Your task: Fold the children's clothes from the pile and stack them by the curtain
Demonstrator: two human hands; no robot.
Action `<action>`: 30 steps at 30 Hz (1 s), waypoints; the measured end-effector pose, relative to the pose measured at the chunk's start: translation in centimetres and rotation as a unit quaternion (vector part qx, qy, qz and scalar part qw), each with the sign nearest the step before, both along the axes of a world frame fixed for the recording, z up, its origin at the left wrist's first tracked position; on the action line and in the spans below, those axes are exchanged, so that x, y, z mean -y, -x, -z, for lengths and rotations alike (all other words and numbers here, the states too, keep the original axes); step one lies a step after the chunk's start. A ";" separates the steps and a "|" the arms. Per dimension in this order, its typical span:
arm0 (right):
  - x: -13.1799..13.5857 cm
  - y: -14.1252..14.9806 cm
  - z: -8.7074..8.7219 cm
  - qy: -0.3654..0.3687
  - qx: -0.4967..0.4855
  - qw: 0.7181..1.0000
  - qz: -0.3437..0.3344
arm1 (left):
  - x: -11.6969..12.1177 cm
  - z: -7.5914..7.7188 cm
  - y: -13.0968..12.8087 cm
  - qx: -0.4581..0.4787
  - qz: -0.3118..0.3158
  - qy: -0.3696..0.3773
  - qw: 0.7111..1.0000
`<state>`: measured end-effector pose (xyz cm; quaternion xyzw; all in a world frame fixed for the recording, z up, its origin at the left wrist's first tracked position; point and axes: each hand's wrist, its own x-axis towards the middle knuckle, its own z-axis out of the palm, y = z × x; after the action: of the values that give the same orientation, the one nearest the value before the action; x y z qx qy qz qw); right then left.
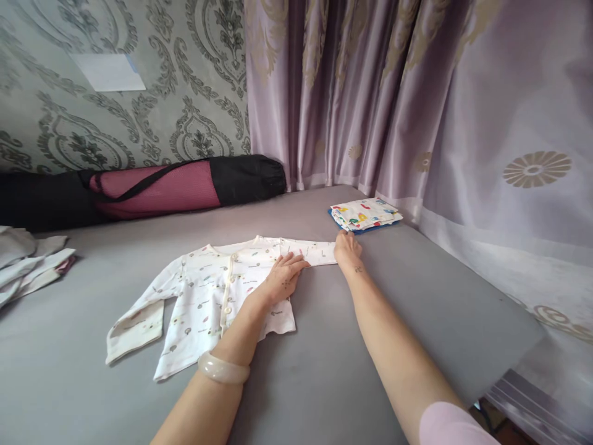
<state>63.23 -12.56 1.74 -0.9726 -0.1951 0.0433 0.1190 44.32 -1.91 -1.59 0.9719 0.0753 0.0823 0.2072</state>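
A small white baby cardigan (199, 296) with a printed pattern and a buttoned front lies spread on the grey surface. My left hand (283, 275) rests flat on it near the armpit, fingers stretched out; a pale bangle (223, 369) circles that wrist. At the end of the outstretched sleeve (319, 252), my right hand (348, 248) is closed on the cuff. The other sleeve (139, 327) bends downward at the left. Just beyond my right hand sits a folded stack of clothes (365, 213), white with colourful print above blue.
A black and maroon mat bag (157, 188) lies along the patterned wall at the back. Crumpled pale clothes (28, 262) lie at the left edge. Purple curtains (343, 93) hang behind and to the right. The grey surface (417, 296) ends in an edge at the lower right.
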 end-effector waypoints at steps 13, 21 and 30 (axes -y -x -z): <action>0.9 0.3 0.0 0.052 0.065 0.996 -0.021 | -0.7 -2.8 1.4 0.021 -0.051 0.061 0.997; -3.6 4.3 -3.0 0.030 0.077 0.988 -0.130 | -4.2 -2.7 3.6 -0.150 -0.221 -0.010 0.964; -7.1 11.4 2.0 -0.018 -0.034 0.948 -0.316 | -4.1 -1.9 3.3 -0.207 -0.224 0.001 0.952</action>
<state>51.81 -5.42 -0.24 -0.8566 -0.4891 0.1085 0.1236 40.99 2.16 0.34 0.9253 0.3329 -0.0764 0.1646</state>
